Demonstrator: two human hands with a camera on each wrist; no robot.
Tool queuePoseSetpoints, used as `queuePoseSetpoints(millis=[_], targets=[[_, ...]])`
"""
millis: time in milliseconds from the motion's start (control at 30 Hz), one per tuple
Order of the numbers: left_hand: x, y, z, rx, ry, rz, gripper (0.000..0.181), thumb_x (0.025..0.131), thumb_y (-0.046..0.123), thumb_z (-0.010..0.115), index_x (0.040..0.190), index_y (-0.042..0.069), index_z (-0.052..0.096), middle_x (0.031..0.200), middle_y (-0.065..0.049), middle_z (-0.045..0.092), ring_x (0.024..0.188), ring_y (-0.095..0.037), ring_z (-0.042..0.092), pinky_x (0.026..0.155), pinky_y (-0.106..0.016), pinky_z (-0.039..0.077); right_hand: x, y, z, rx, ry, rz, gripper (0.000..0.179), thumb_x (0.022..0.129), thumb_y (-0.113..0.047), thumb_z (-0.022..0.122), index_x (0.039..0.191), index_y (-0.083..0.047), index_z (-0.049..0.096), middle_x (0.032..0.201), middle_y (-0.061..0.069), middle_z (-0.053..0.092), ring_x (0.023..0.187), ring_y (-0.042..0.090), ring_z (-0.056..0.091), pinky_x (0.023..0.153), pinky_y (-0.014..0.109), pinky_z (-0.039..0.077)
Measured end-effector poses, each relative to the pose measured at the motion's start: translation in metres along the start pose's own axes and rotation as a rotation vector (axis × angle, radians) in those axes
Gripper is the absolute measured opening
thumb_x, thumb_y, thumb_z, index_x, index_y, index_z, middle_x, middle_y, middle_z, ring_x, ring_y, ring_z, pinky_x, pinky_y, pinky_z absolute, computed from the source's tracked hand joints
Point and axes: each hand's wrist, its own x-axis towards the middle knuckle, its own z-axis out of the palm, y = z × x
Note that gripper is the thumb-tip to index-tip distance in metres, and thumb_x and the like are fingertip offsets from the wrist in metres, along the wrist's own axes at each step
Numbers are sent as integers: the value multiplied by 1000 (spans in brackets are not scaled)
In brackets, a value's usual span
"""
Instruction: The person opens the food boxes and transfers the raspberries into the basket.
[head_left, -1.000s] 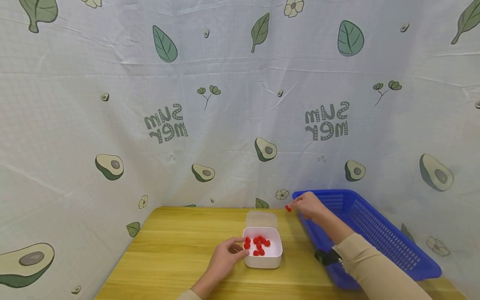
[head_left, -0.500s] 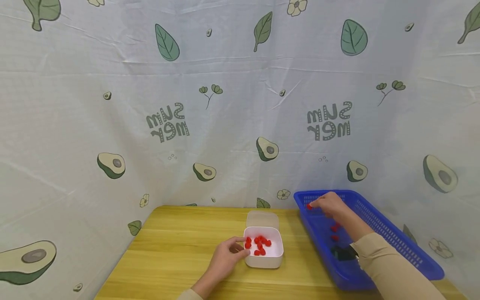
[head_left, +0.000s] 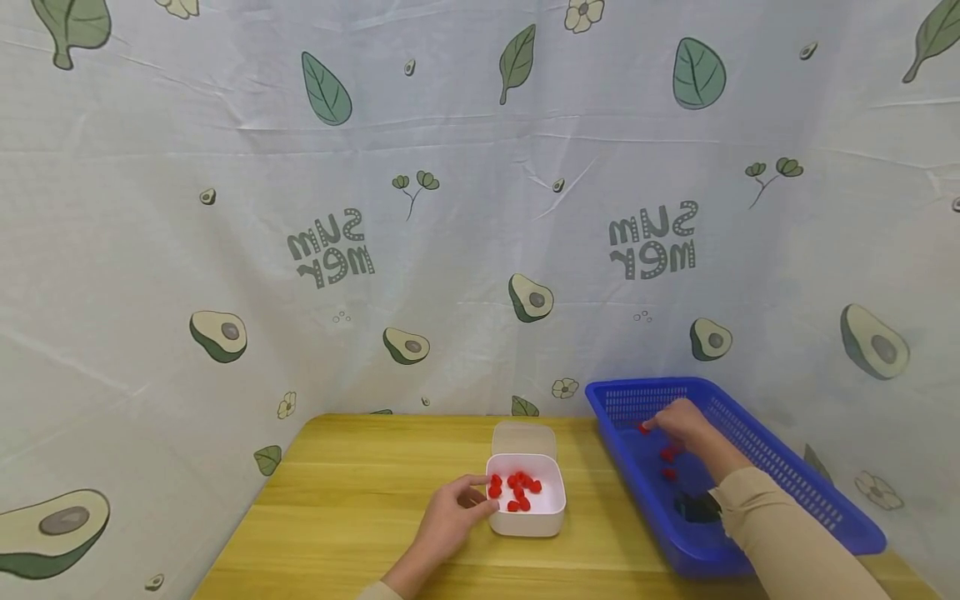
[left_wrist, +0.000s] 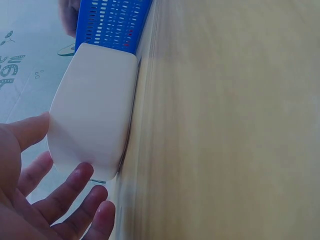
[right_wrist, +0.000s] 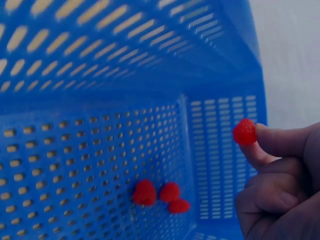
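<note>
"Surfaces first?"
"Wood-grain table [head_left: 360, 483]. On it, a blue basket [head_left: 697, 560], three o'clock of the white box [head_left: 527, 524]; box lid [head_left: 525, 439] at twelve."
"Hands?"
"Left hand [head_left: 450, 512], box's nine o'clock: fingers apart, touching its side. Right hand [head_left: 681, 425], basket's far end: thumb and finger clamped on a red berry [right_wrist: 245, 131]."
"Other fruit?"
"Three loose berries [right_wrist: 145, 192] on the basket floor, the clamped one at their eleven o'clock from overhead; more inside the box."
</note>
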Motion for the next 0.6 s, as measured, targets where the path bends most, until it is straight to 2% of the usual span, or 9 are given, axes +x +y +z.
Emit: queuePoseSetpoints(millis=[233, 467, 600], targets=[[0, -2, 0, -18, -6, 20, 41, 88, 28, 78, 126, 14, 69, 93, 1, 69, 85, -16, 59, 69, -27, 49, 2, 9, -2, 2, -13, 36, 24, 88, -4, 65, 77, -3, 44, 59, -3, 33, 50, 9, 34, 50, 26, 35], [-1, -1, -1, -31, -13, 15, 41, 88, 29, 78, 126, 16, 69, 94, 1, 69, 86, -16, 59, 69, -28, 50, -2, 14, -1, -35, -25, -5, 21, 85, -4, 64, 71, -1, 49, 51, -6, 32, 45, 7, 32, 45, 22, 32], [-1, -1, -2, -31, -8, 16, 41, 88, 30, 78, 126, 17, 69, 94, 1, 69, 86, -17, 59, 69, -28, 50, -1, 17, 0, -17, -34, -7, 15, 85, -4, 64, 82, 8, 54, 51, -6, 32, 45, 7, 31, 44, 22, 32]])
